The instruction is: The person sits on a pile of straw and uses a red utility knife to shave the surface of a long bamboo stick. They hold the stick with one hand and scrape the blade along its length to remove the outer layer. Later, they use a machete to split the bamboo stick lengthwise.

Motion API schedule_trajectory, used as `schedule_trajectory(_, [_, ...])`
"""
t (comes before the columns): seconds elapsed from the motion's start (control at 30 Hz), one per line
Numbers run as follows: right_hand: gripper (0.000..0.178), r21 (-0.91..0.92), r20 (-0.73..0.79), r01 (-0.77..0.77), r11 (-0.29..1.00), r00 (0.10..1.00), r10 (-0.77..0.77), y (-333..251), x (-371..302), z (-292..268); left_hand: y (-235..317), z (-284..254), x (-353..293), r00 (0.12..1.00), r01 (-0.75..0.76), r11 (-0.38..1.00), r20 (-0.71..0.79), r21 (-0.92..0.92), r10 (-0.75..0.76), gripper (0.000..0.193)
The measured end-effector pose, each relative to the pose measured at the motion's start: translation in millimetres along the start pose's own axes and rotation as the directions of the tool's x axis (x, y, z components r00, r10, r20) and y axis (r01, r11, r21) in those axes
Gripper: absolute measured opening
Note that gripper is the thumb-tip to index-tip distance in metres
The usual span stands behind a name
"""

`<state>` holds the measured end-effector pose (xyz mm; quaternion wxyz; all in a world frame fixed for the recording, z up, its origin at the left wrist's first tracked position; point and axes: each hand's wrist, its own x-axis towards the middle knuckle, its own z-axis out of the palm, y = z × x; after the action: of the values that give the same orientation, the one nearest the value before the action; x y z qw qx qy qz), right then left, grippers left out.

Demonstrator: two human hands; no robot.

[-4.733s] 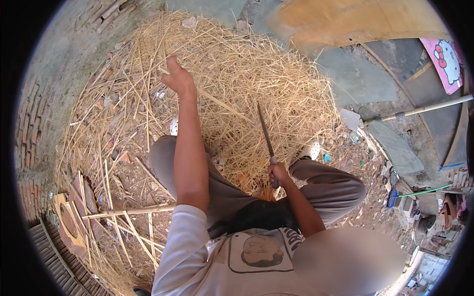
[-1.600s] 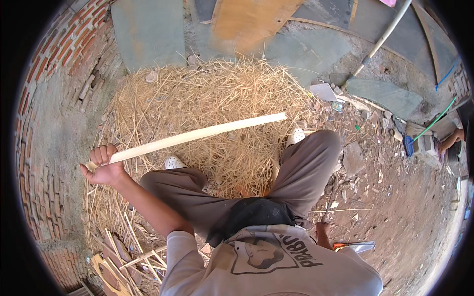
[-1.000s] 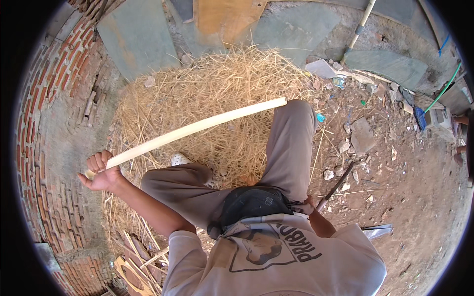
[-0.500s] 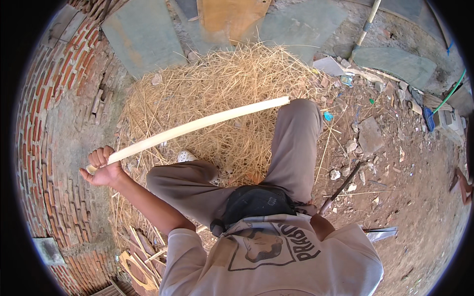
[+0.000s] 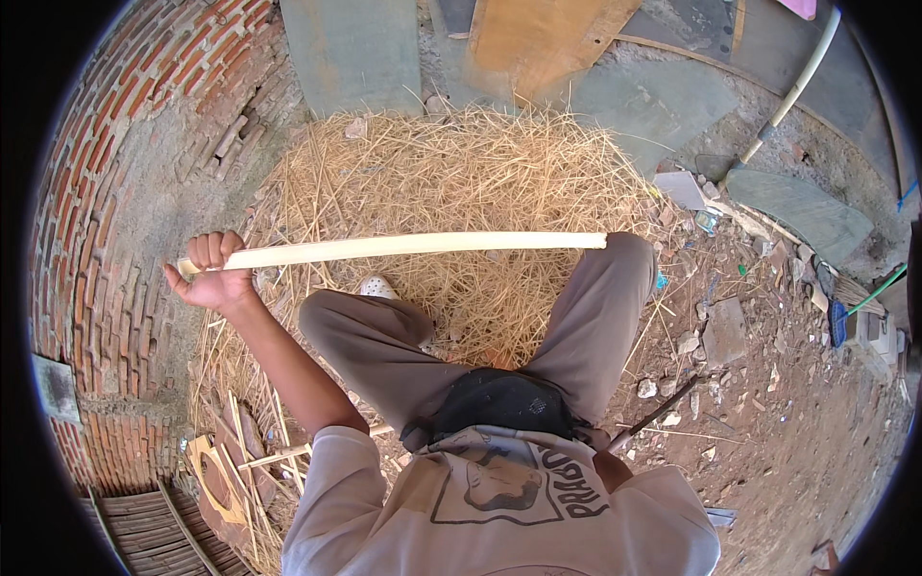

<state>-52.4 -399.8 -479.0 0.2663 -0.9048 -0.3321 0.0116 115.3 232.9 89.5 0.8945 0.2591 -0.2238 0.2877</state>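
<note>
My left hand [image 5: 213,269] is closed around one end of a long, pale bamboo strip [image 5: 413,247], out to the left beside the brick wall. The strip runs nearly level across the view with a slight bow, and its other end lies at my right knee [image 5: 626,254]. By my right hip my right hand [image 5: 595,439] is mostly hidden by my body and clothing. From it sticks out a long, dark, narrow blade like a machete's [image 5: 663,413], pointing forward and right; its handle is hidden.
Dry straw or shavings [image 5: 432,182] cover the ground ahead. A brick wall [image 5: 106,230] stands at left; boards [image 5: 351,58] lean at the back. Rubble [image 5: 725,331] and a blue broom [image 5: 838,322] lie right. Cut strips [image 5: 245,461] lie at lower left.
The strip has tilted from a rising slant to nearly level as my left hand moved slightly up and its far end came down in view. The whole view has shifted and turned.
</note>
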Motion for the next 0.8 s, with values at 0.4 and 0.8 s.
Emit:
schedule_trajectory(0.4, [0.009, 0.953, 0.258, -0.22, -0.206, 0.241, 0.936, 31, 77, -112, 78, -14, -38, 0.996, -0.084, 0.994, -0.019, 0.067, 0.086, 0.044])
schedule_trajectory(0.8, [0.019, 0.986, 0.167, -0.09, -0.143, 0.664, 0.729, -52, 219, -298, 59, 24, -31, 0.983, 0.185, 0.983, -0.005, 0.012, -0.185, 0.044])
